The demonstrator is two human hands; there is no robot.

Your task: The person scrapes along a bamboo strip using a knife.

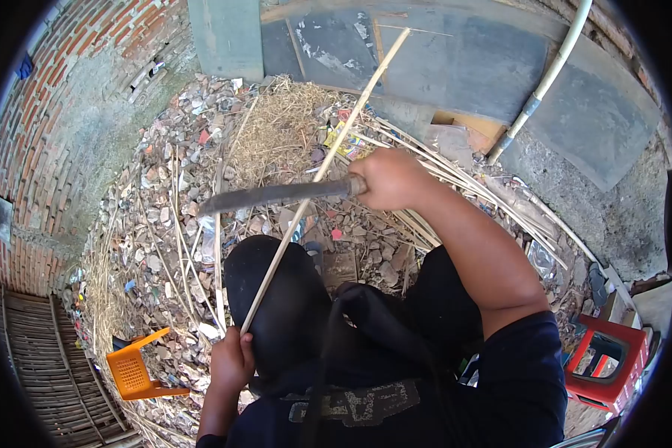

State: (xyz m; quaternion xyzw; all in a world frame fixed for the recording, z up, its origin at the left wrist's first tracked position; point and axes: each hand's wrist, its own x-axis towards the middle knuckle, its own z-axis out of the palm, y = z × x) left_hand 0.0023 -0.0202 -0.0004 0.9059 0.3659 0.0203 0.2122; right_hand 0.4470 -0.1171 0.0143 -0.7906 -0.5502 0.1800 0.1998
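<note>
My right hand [390,178] is closed around the handle of a machete [269,197], its dark blade pointing left. A long pale bamboo strip [358,107] slants up and to the right, with its lower end in my closed left hand [231,361]. The blade crosses the strip around its middle; I cannot tell whether they touch. Part of the strip passes over my dark-clothed left knee [272,261]. A second thin strip [218,257] reaches down near my left hand, and whether I hold it too is unclear.
Rubble and litter [153,175] cover the ground, with a heap of shavings [276,123] ahead. Several bamboo strips [463,179] lie at the right. An orange plastic chair [134,373] is at left, a red plastic stool [612,366] at right. A brick wall [60,119] and a pole [534,97] border the space.
</note>
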